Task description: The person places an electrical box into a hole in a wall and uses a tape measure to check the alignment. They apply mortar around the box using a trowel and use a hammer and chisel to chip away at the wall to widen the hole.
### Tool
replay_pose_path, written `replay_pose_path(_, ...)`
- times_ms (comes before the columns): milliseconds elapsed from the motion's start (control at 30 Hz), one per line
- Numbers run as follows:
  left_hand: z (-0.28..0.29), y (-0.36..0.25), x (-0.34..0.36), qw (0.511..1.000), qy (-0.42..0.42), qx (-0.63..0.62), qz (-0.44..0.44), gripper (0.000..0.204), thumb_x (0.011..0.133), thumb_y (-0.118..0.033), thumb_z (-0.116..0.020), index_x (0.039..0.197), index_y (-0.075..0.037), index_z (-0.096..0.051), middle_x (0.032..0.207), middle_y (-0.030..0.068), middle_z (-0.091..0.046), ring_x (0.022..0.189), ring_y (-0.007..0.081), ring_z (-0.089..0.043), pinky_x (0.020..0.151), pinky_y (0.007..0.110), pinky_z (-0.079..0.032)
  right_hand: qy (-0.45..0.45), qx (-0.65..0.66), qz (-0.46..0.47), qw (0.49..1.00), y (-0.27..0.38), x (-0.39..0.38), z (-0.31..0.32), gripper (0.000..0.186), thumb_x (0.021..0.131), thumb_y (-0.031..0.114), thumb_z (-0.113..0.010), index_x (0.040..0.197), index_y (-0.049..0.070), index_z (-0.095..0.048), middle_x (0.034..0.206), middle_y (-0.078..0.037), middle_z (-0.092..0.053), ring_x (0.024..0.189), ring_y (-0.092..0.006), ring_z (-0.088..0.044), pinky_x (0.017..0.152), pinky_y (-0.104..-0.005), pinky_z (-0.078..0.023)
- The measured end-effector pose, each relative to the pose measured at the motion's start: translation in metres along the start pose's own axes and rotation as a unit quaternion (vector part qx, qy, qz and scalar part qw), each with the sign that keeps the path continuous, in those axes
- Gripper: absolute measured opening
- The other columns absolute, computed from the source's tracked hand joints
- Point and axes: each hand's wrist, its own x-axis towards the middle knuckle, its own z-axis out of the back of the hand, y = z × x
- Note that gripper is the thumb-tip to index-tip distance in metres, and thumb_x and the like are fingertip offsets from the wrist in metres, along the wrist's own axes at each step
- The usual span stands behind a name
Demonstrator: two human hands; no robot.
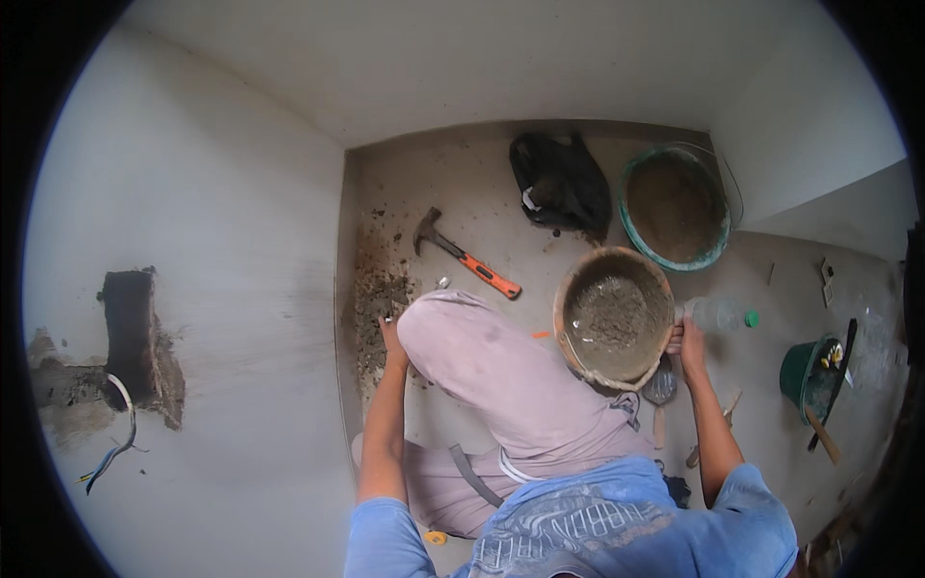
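Observation:
My right hand point(688, 343) grips a clear plastic bottle point(721, 315) with a green cap, held sideways at the right rim of a bucket point(615, 320) of wet grey mortar. Low beside the left wall, my left hand point(390, 337) is closed on something small that I cannot make out, partly hidden by my raised knee, among crumbled mortar point(376, 291) on the floor. An orange-handled claw hammer point(489, 275) lies above my knee. A trowel point(660, 385) rests below the mortar bucket.
A black bag point(561, 188) and a green-rimmed tub point(679, 210) of brown material stand along the far wall. A green bucket with tools point(800, 376) is at right. The left wall point(222, 212) has a cut-out point(130, 332) and loose wires point(125, 433).

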Motion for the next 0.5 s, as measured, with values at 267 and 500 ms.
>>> replay_pose_path(267, -0.007, 0.05, -0.089, 0.952, -0.145, -0.264, -0.061, 0.046, 0.08, -0.035, -0.064, 0.116, -0.005, -0.063, 0.11, 0.0173, -0.066, 0.098, 0.0331, -0.064, 0.084, 0.047, -0.047, 0.151, -0.136, 0.425, 0.882, 0.174, -0.076, -0.141, 0.026, 0.092, 0.02, -0.054, 0.109, 0.001, -0.06, 0.098, -0.013, -0.063, 0.091, -0.022, -0.06, 0.085, -0.0329, -0.046)
replay_pose_path(500, 0.086, 0.061, -0.215, 0.613, -0.106, -0.765, 0.166, 0.046, 0.09, -0.024, -0.064, 0.128, -0.001, -0.05, 0.109, 0.0071, -0.059, 0.098, 0.0166, -0.059, 0.086, 0.032, -0.049, 0.399, -0.494, 0.473, 0.611, 0.143, 0.035, -0.358, 0.027, 0.078, 0.02, -0.062, 0.102, 0.01, -0.068, 0.097, -0.013, -0.068, 0.095, -0.0319, -0.064, 0.081, -0.0408, -0.05)
